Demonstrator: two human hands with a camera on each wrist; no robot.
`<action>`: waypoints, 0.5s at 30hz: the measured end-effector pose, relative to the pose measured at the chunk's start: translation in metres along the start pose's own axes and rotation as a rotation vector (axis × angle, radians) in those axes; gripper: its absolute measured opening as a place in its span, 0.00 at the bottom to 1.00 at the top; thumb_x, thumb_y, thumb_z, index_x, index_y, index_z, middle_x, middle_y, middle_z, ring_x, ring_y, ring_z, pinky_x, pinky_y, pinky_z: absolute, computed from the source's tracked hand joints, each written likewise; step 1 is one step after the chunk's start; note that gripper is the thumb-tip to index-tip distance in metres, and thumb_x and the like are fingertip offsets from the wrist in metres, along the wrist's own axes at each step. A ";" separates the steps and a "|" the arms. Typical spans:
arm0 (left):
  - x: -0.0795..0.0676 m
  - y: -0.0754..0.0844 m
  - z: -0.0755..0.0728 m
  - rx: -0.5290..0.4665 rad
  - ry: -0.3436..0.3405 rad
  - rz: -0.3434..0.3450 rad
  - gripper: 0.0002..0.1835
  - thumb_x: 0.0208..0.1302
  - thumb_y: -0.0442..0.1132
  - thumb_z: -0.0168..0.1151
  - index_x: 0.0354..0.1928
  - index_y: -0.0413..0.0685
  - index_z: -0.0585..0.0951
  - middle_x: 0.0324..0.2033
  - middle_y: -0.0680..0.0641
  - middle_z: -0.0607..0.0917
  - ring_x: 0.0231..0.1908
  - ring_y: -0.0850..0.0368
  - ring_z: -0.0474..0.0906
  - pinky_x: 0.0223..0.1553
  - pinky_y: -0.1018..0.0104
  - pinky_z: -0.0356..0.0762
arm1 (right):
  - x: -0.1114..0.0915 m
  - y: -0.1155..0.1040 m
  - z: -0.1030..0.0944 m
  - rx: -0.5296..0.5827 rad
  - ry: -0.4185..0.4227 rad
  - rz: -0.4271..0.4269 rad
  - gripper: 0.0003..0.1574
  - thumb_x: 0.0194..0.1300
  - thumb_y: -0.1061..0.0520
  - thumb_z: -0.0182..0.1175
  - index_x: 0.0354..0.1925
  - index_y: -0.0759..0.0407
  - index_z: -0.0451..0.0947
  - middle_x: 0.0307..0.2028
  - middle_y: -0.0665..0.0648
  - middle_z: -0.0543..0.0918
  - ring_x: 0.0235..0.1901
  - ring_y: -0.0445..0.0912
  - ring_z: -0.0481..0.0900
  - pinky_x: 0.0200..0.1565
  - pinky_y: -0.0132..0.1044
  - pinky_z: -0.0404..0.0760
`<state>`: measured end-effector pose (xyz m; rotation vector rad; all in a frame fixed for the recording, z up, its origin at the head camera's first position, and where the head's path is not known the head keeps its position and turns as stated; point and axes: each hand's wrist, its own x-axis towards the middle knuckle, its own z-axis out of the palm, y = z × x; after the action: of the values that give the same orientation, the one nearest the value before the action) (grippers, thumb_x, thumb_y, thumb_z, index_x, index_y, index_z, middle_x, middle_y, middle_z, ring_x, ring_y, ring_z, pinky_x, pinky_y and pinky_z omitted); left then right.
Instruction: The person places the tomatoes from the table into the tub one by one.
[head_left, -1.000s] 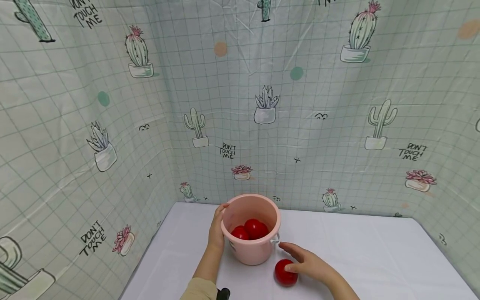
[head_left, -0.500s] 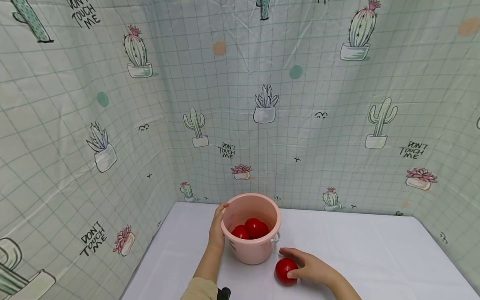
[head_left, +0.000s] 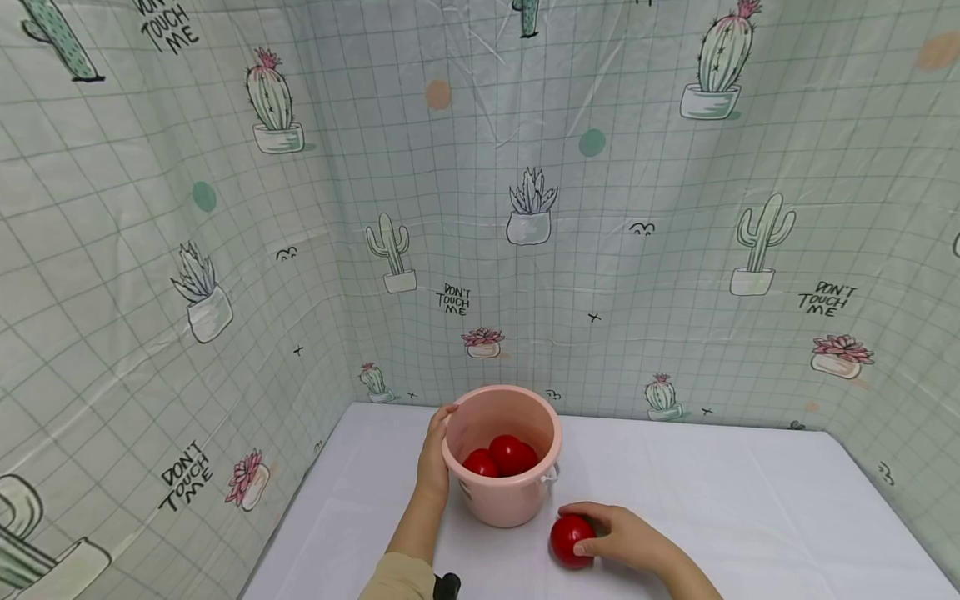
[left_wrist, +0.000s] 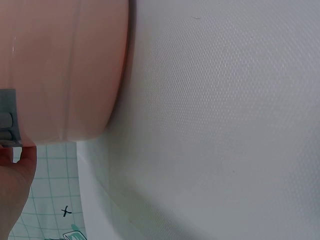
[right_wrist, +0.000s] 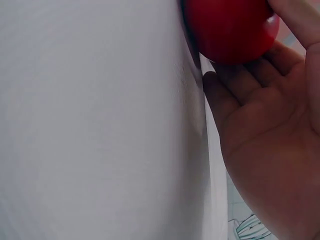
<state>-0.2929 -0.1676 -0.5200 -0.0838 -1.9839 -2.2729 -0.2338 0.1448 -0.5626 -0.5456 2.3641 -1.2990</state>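
A pink bucket (head_left: 501, 500) stands upright on the table, with several red balls (head_left: 510, 455) inside. At its left side my left hand (head_left: 432, 454) holds it, fingertips right at the rim. In the left wrist view, the bucket's wall (left_wrist: 65, 70) fills the upper left, and part of the left hand (left_wrist: 15, 185) touches it beside a grey label. Just right of the bucket, a glossy red ball (head_left: 572, 542) sits on the table. My right hand (head_left: 622, 537) grips this ball (right_wrist: 232, 30), thumb on the near side and fingers around the far side.
A white cloth covers the table (head_left: 735, 500). Behind and to the left hangs a grid-patterned curtain (head_left: 645, 317) printed with cacti. The bucket's white handle joint (head_left: 551, 474) sticks out on the side facing the right hand.
My right hand has lowered a little and its fingers have closed in around the red ball. The left hand and bucket have stayed in place.
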 end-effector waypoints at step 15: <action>0.002 -0.001 0.000 -0.019 -0.011 0.010 0.22 0.76 0.49 0.34 0.64 0.61 0.70 0.66 0.53 0.73 0.69 0.52 0.63 0.72 0.48 0.60 | 0.003 -0.006 -0.010 -0.015 0.063 -0.020 0.33 0.59 0.45 0.69 0.61 0.47 0.76 0.57 0.57 0.81 0.57 0.55 0.76 0.55 0.57 0.79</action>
<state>-0.2949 -0.1678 -0.5211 -0.1077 -1.9628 -2.2897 -0.2409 0.1476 -0.5527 -0.5423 2.4277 -1.3265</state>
